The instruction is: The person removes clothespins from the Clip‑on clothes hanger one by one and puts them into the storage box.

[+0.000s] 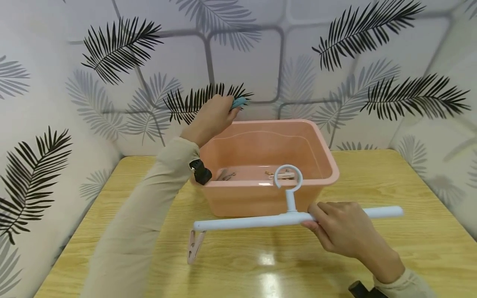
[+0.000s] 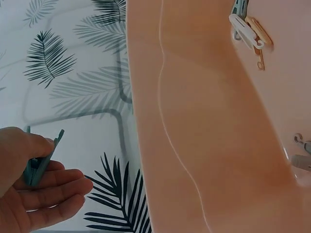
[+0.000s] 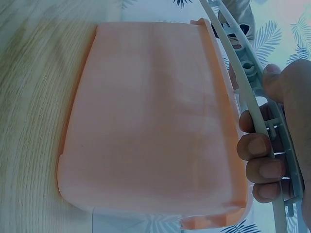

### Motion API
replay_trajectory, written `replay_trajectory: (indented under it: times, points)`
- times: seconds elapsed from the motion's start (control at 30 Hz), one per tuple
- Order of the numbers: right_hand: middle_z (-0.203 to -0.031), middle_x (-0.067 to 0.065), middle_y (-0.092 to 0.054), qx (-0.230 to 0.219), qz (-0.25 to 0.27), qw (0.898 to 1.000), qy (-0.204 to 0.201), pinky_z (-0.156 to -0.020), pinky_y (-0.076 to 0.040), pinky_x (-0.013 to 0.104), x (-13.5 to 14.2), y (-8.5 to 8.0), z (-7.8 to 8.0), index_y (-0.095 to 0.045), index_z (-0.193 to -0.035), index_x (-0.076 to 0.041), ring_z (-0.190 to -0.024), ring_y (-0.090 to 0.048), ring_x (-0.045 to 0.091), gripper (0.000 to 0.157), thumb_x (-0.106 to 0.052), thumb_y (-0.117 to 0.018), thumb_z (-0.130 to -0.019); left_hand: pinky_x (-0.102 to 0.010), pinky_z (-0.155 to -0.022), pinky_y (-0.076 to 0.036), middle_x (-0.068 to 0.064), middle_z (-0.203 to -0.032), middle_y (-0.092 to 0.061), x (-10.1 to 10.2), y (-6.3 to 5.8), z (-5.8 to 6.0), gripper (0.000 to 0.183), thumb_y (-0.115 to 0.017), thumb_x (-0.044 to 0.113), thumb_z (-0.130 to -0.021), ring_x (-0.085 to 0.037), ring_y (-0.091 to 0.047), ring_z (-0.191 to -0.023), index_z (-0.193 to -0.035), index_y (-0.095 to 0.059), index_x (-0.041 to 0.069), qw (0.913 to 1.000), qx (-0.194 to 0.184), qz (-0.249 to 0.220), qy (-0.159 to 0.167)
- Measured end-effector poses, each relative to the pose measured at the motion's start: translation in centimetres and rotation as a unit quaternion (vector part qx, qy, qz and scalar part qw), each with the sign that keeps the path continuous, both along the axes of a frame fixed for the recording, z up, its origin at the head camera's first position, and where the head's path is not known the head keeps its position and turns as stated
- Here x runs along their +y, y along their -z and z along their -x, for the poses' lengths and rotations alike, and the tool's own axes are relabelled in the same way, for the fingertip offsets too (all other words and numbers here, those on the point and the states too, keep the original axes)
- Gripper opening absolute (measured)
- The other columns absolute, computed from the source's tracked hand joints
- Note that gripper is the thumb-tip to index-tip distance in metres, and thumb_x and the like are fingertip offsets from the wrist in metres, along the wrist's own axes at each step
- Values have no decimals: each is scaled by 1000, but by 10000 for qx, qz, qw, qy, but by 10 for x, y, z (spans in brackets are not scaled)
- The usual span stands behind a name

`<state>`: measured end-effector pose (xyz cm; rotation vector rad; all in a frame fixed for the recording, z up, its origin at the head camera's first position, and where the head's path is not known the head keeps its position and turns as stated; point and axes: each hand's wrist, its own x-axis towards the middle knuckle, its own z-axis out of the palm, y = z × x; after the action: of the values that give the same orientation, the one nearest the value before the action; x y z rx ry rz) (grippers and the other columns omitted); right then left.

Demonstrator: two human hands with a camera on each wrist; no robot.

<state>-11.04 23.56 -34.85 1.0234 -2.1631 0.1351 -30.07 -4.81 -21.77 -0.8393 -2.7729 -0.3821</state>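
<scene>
My right hand (image 1: pixel 340 227) grips the bar of a pale blue hanger (image 1: pixel 249 222) in front of the basin. The hanger's round hook (image 1: pixel 288 178) points up, and a pink clothespin (image 1: pixel 195 247) hangs from its left end. In the right wrist view, fingers wrap around the hanger's slotted underside (image 3: pixel 245 73). My left hand (image 1: pixel 216 114) is raised above the basin's back left rim. Between its thumb and fingers it pinches a teal clothespin (image 2: pixel 41 162), whose handle ends stick up past the thumb in the left wrist view.
The pink plastic basin (image 1: pixel 266 185) stands on a wood-grain table (image 1: pixel 149 198). Inside lie a white clothespin (image 1: pixel 285 176), an orange clothespin (image 2: pixel 260 31) and grey clothespins (image 1: pixel 225 174). A wall covering with leaf print (image 1: pixel 246 66) rises directly behind the table.
</scene>
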Motion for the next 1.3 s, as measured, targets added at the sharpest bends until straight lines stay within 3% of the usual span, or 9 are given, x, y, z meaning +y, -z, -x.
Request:
replay_trajectory:
  times: [0.17, 0.23, 0.3, 0.4, 0.5, 0.63, 0.83, 0.93, 1.3]
  points:
    - [-56, -11, -24, 10, 2, 10000, 27, -40, -16, 19, 0, 0, -1, -43, -73, -14, -44, -22, 2, 50, -48, -24, -104, -29, -61, -38, -5, -71, -45, 0, 10, 7, 22, -50, 17, -100, -17, -43, -62, -84, -53, 3, 9975, -324, 621, 5]
    - [-56, -11, -24, 0, -3, 10000, 38, -40, -17, 19, 0, 0, -1, -43, -73, -14, -44, -22, 2, 49, -48, -24, -104, -28, -60, -37, -3, -70, -45, -1, 12, 6, 25, -52, 19, -100, -15, -43, -61, -79, -52, 6, 9924, -761, 960, -85]
    - [-56, -12, -24, -15, -6, 10000, 43, -40, -17, 19, 0, -1, -1, -43, -73, -14, -44, -22, 2, 49, -48, -24, -104, -27, -59, -37, -3, -70, -47, -3, 13, 4, 27, -55, 23, -99, -15, -45, -60, -77, -52, 7, 9808, -1495, 1222, -262]
    - [-56, -12, -25, -41, -21, 10000, 36, -40, -17, 19, 0, -1, -1, -43, -73, -15, -44, -22, 1, 49, -48, -24, -104, -27, -59, -42, -5, -76, -58, -5, 13, 0, 24, -55, 25, -99, -19, -58, -65, -84, -58, 7, 9534, -2445, 1683, -538]
    - [-56, -12, -25, -73, -38, 10000, 26, -40, -17, 19, -1, -2, -2, -44, -74, -15, -44, -22, 1, 49, -47, -24, -104, -30, -64, -46, -9, -90, -67, -8, 12, -3, 21, -51, 23, -100, -24, -65, -79, -98, -62, 6, 9373, -2828, 1919, -684]
    - [-56, -12, -26, -96, -49, 9999, 8, -40, -17, 19, -1, -2, -2, -44, -74, -16, -44, -23, 1, 48, -47, -24, -104, -31, -66, -46, -14, -100, -68, -9, 13, -3, 22, -49, 21, -100, -25, -66, -82, -97, -62, 4, 9395, -2727, 1955, -691]
    - [-56, -11, -26, -106, -74, 9999, 28, -40, -17, 19, -1, -3, -3, -44, -74, -15, -44, -23, 1, 48, -47, -23, -105, -29, -61, -40, -3, -61, -53, -7, 12, -2, 39, -51, 23, -100, -18, -60, -61, -63, -45, 12, 9536, -2230, 1973, -443]
    - [-57, -11, -26, -106, -73, 9999, 24, -40, -17, 19, -1, -3, -3, -44, -74, -15, -44, -23, 1, 48, -47, -23, -105, -30, -65, -41, -2, -55, -51, -7, 10, -5, 44, -51, 24, -100, -16, -55, -54, -58, -42, 14, 9575, -2079, 1988, -205]
    - [-56, -11, -25, -29, -29, 10000, 22, -40, -15, 18, -2, -2, -2, -43, -73, -16, -44, -21, 1, 48, -48, -25, -104, -25, -54, -25, 6, -53, -19, -23, 3, -38, 48, -54, 18, -97, -7, -18, -49, -56, -31, 15, 9781, -1175, 1613, 595]
